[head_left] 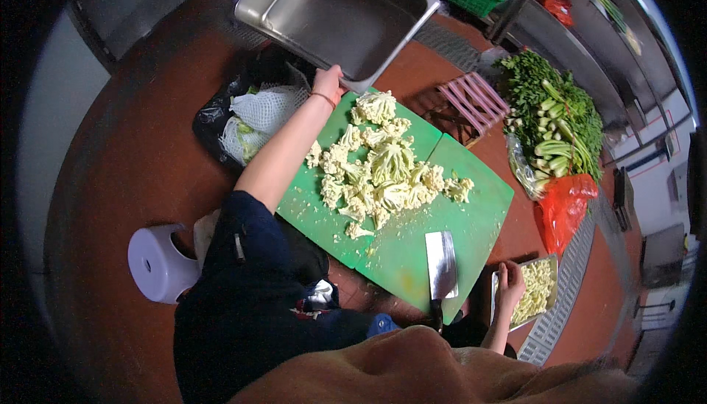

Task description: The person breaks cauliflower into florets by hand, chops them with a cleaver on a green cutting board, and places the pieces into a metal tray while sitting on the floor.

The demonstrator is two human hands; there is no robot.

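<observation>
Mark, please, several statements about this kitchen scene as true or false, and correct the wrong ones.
1. The left hand grips the large metal pan. True.
2. The cleaver lies on the floor. False: the cleaver lies on the green board.
3. Cauliflower pieces are on the green board. True.
4. The stool is black. False: the stool is light purple.
5. The right hand is at the smaller tray. True.
</observation>
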